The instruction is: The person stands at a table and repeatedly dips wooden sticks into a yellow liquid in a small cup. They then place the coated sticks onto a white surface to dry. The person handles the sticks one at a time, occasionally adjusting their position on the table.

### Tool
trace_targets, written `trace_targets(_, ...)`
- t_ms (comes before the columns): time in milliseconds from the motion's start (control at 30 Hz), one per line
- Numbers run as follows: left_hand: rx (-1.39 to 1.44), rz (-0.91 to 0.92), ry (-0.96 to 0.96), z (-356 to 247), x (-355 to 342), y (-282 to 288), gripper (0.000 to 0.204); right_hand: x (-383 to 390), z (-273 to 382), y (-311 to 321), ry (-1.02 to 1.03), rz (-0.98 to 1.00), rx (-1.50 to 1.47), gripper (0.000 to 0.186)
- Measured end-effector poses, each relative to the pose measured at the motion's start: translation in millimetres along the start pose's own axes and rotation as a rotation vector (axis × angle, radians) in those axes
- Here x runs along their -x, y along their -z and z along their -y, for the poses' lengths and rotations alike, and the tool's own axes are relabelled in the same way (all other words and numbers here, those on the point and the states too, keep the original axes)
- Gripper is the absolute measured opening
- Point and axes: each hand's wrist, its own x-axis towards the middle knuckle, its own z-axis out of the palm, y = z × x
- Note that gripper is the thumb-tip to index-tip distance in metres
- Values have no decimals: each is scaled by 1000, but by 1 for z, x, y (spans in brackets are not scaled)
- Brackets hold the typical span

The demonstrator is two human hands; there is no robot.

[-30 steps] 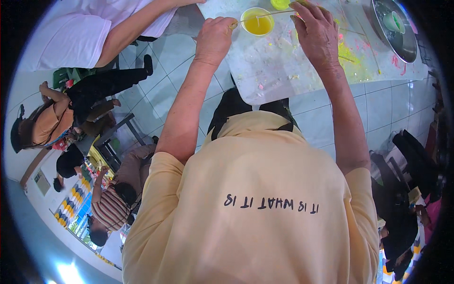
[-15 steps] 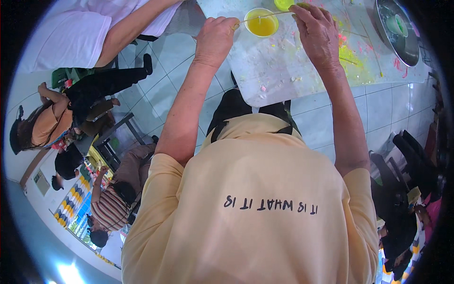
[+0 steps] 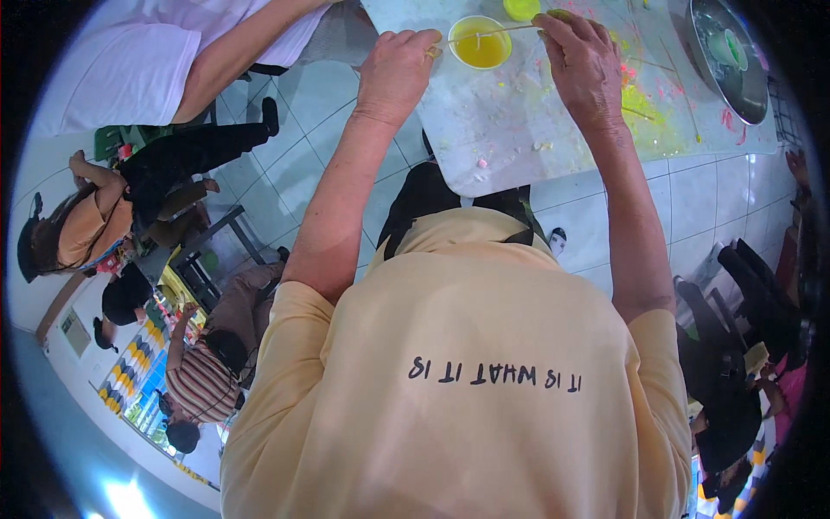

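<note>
A thin light stick spans the gap between my two hands, above a white cup of yellow liquid. At its left end, the fingers of my left hand are pinched together. My right hand grips the other end between thumb and fingers. A short pale strand hangs from the stick over the liquid; whether its lower end dips in is too small to tell. Yellowish residue marks my fingertips.
The white table carries yellow and pink smears and crumbs. A bright yellow-green container stands behind the cup. A metal basin with a pale green cup sits at the right. A person in white is close on the left.
Both hands have shifted only slightly, and the stick still spans the cup. A shoe now shows on the floor right of my waist, and another person's hand shows at the far right.
</note>
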Motion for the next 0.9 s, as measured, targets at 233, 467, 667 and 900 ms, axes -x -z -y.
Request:
trace_targets(233,17,24,38,-1,-2,6,26,-1,-18,-18,89,10,40,20)
trace_targets(467,44,19,22,0,-1,2,26,-2,-30,-24,105,-46,15,26)
trace_targets(667,144,-11,79,-2,5,3,32,-6,-8,3,-2,-123,-72,23)
trace_targets(900,123,-53,59,-3,6,7,27,28,-9,-11,-491,-121,-734,21)
